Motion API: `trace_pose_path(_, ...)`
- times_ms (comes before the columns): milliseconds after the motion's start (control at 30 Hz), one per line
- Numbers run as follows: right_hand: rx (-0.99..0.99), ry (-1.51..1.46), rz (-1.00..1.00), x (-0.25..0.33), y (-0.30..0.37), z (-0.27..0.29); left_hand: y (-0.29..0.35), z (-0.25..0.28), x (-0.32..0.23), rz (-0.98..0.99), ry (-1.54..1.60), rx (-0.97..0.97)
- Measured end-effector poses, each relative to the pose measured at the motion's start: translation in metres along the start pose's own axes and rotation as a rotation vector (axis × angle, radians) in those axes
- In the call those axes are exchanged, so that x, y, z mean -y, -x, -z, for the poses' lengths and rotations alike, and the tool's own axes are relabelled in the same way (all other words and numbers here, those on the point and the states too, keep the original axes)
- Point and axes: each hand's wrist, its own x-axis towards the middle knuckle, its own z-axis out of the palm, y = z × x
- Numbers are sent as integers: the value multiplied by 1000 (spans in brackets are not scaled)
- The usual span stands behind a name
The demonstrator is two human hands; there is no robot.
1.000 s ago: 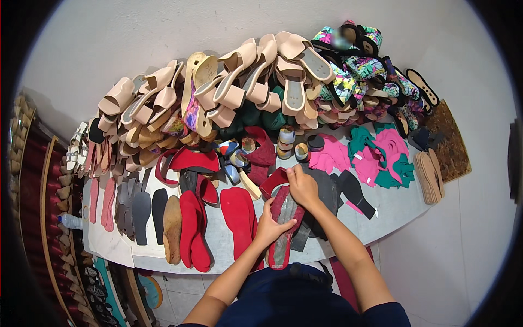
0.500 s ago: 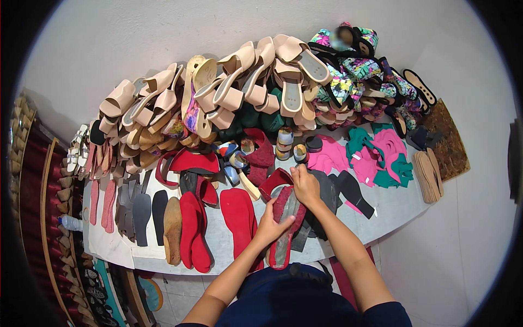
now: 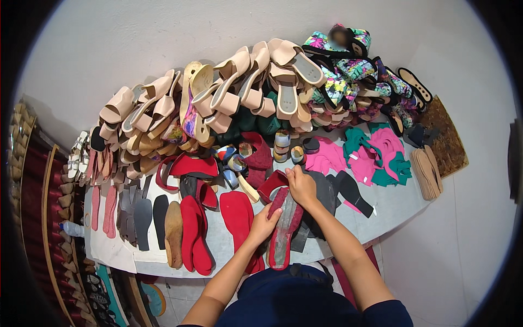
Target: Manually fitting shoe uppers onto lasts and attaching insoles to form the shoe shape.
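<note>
A person's left hand [image 3: 263, 224] closes around the left edge of a red sandal sole [image 3: 282, 240], its fingers curled, while the right hand [image 3: 303, 188], bent at the wrist with the fingers angled up and to the left, grips the sole's upper end. The hands sit close together, the right one higher and farther from the body, and neither is spread open. The bare forearms rise from the lower edge of the view and slant inward, the right arm reaching farther out. Held at the near edge of the table [image 3: 219, 245], the sole tilts slightly, its lower end toward the dark blue clothing [image 3: 294, 300] and a grey strip running along its face; a red strap [image 3: 269, 188] loops out beside its upper end. Just left of the hands lies a bright red pair of soles [image 3: 237, 215], with a second red pair [image 3: 194, 234] and a brown sole [image 3: 173, 234] beyond. To the right, near the right hand, lie dark grey pieces [image 3: 322, 191], then pink cutouts [image 3: 326, 155] and a stack of tan insoles [image 3: 425, 174]. Across the back, beige heeled sandals [image 3: 224, 99] pile up beside floral-patterned sandals [image 3: 355, 69] against a pale wall [image 3: 163, 32].
</note>
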Motion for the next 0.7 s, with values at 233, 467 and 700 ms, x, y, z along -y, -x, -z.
trace_pose_path(233,-50,-43,-137,-12,-2,-12,25,-15,8,-37,497,-69)
trace_pose_path(467,-118,-730,-468,-19,-8,-9,33,-11,7,80,428,100)
trace_pose_path(700,-511,153,-404,-151,16,40,35,-14,1,134,483,55)
